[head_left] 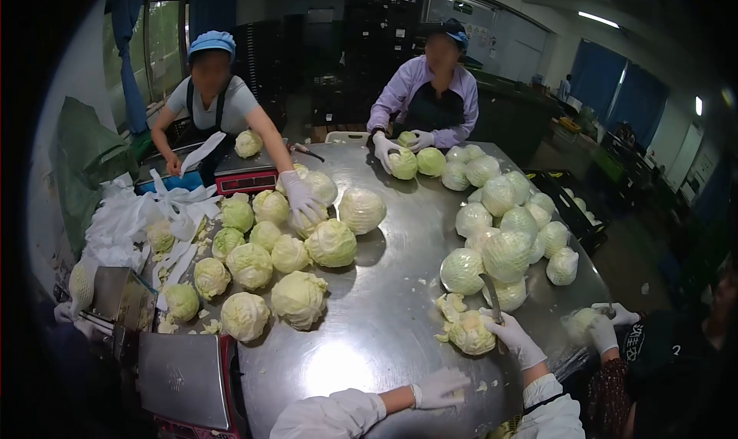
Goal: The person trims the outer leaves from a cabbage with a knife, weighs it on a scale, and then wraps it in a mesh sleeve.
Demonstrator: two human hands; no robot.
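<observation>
My left hand, in a white glove, lies low over the metal table with its fingers stretched out and nothing in them. My right hand, also gloved, is closed around a knife whose blade points up and away from me. Right at that hand sits a pale cabbage with loose, torn outer leaves beside it. Small leaf scraps lie near my left hand. Just beyond the knife stands a pile of wrapped cabbages.
Unwrapped cabbages crowd the table's left half, near white netting. A scale stands front left, another scale farther back. Two people across the table handle cabbages; at right, a person's gloved hands hold a wrapped one.
</observation>
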